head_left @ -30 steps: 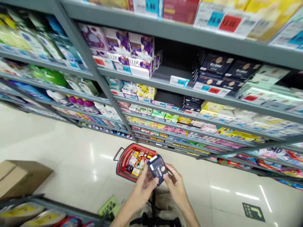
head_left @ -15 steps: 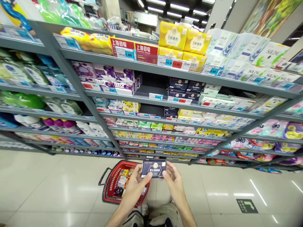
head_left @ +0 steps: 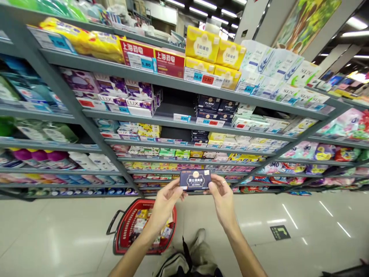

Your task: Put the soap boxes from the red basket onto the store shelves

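A dark navy soap box (head_left: pixel 195 180) with white lettering is held up level in front of the shelves, its printed face toward me. My left hand (head_left: pixel 167 196) pinches its left end, and my right hand (head_left: pixel 221 195), with a ring on one finger, pinches its right end. Below and to the left, a red shopping basket (head_left: pixel 117 238) stands on the floor with several small boxes in it. My left forearm hides part of the basket. Similar navy soap boxes (head_left: pixel 209 103) are stacked on the second shelf.
Shelving (head_left: pixel 161 82) full of boxed soaps spans the view. Yellow soap boxes (head_left: pixel 201 44) and red soap boxes (head_left: pixel 168 61) line the top shelf. Bagged detergents (head_left: pixel 325 152) fill the right bay. A green arrow sign (head_left: pixel 280 232) lies on the tiled floor.
Both hands have raised the soap box higher and slightly right, stretching my arms forward. My view has turned a little to the right, so the shelves appear shifted left.
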